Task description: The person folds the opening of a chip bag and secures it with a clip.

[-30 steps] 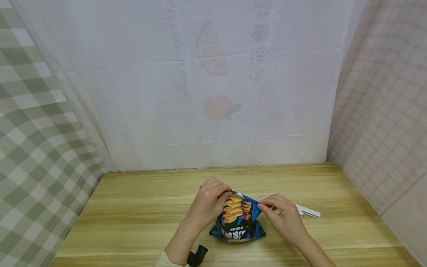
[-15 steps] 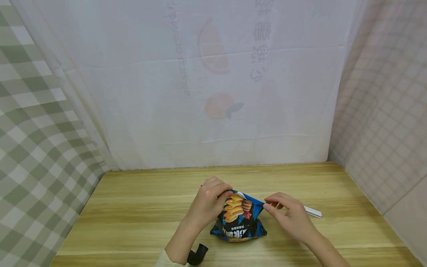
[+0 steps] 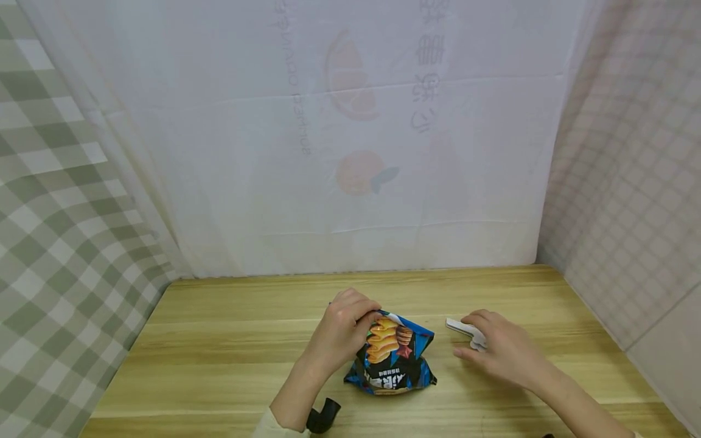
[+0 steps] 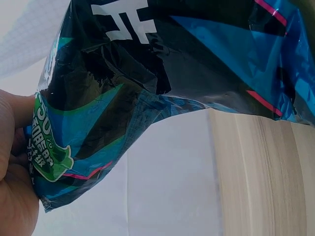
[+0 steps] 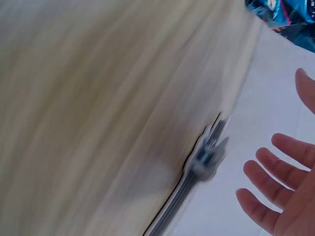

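Observation:
A blue-and-black snack bag [image 3: 387, 359], printed with ridged chips, stands on the wooden table with its top edge raised. My left hand [image 3: 341, 331] pinches that top edge at its left part, thumb in front. In the left wrist view the bag [image 4: 147, 59] fills the upper half, and the gripping fingers [image 4: 17, 201] show at the left. To the right of the bag my right hand [image 3: 506, 347] hovers with parted fingers over a slim white bag clip [image 3: 462, 327]. The right wrist view shows that clip [image 5: 199, 164] blurred, apart from the spread fingers [image 5: 268, 182].
A black bent piece [image 3: 324, 417] lies by the left wrist near the front. The wooden table [image 3: 230, 340] ends at a white printed cloth [image 3: 263, 194] behind. Checked cloths hang at the left [image 3: 60, 225] and right [image 3: 630, 182].
My right hand has let go of the bag's right top corner and moved right to the white bag clip, fingers spreading. My left hand keeps its hold on the bag.

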{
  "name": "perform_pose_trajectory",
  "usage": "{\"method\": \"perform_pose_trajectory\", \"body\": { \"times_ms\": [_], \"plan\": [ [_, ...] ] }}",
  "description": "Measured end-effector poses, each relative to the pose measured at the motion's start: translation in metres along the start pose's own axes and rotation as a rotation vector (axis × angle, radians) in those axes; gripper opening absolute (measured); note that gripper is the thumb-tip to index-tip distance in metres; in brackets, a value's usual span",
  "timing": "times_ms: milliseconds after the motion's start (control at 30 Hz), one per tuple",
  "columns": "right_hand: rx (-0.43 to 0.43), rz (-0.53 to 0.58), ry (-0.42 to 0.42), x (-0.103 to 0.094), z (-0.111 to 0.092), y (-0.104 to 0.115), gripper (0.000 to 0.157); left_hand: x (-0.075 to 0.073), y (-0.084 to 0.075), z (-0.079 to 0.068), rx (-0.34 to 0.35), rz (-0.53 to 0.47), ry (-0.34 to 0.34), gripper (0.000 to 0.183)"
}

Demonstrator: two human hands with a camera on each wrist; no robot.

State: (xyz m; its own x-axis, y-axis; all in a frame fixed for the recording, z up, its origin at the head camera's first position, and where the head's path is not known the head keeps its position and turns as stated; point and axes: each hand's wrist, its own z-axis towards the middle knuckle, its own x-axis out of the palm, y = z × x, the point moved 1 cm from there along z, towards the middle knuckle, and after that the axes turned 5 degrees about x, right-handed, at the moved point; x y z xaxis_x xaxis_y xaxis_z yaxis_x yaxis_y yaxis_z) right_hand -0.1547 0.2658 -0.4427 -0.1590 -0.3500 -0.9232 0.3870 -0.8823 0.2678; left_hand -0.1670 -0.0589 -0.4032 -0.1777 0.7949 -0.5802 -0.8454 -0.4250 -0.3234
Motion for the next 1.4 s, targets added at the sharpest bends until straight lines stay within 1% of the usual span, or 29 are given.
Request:
{"method": "perform_pose_trajectory", "body": {
  "times_ms": [300, 467, 567, 667, 767, 933, 1033, 1267, 1400],
  "plan": [
    [-0.031, -0.107, 0.069, -0.003, 0.001, -0.023, 0.061, 0.001, 0.000, 0.000, 0.006, 0.011, 0.000, 0.011],
    [0.010, -0.121, 0.169, -0.002, 0.001, -0.033, 0.064, 0.002, -0.001, 0.000, 0.004, 0.012, 0.005, 0.010],
    [0.048, -0.114, 0.230, 0.000, 0.002, -0.039, 0.067, 0.002, -0.001, 0.000, -0.005, 0.006, 0.010, 0.010],
    [0.077, -0.099, 0.271, 0.002, 0.003, -0.044, 0.066, 0.002, -0.001, 0.000, -0.012, 0.000, 0.015, 0.011],
    [0.102, -0.070, 0.301, 0.003, 0.005, -0.049, 0.061, 0.002, -0.001, 0.000, -0.014, 0.000, 0.020, 0.011],
    [0.142, -0.012, 0.334, 0.003, 0.009, -0.056, 0.054, 0.002, 0.000, -0.002, -0.024, -0.011, 0.032, 0.006],
    [0.144, 0.008, 0.345, 0.000, 0.010, -0.060, 0.052, 0.003, 0.000, -0.002, -0.023, -0.017, 0.029, 0.006],
    [0.103, 0.068, 0.369, -0.005, 0.011, -0.068, 0.051, 0.004, 0.000, 0.000, -0.013, -0.013, 0.016, 0.011],
    [0.080, 0.094, 0.359, -0.006, 0.010, -0.069, 0.047, 0.003, 0.000, 0.000, -0.006, -0.009, 0.014, 0.011]
  ]
}}
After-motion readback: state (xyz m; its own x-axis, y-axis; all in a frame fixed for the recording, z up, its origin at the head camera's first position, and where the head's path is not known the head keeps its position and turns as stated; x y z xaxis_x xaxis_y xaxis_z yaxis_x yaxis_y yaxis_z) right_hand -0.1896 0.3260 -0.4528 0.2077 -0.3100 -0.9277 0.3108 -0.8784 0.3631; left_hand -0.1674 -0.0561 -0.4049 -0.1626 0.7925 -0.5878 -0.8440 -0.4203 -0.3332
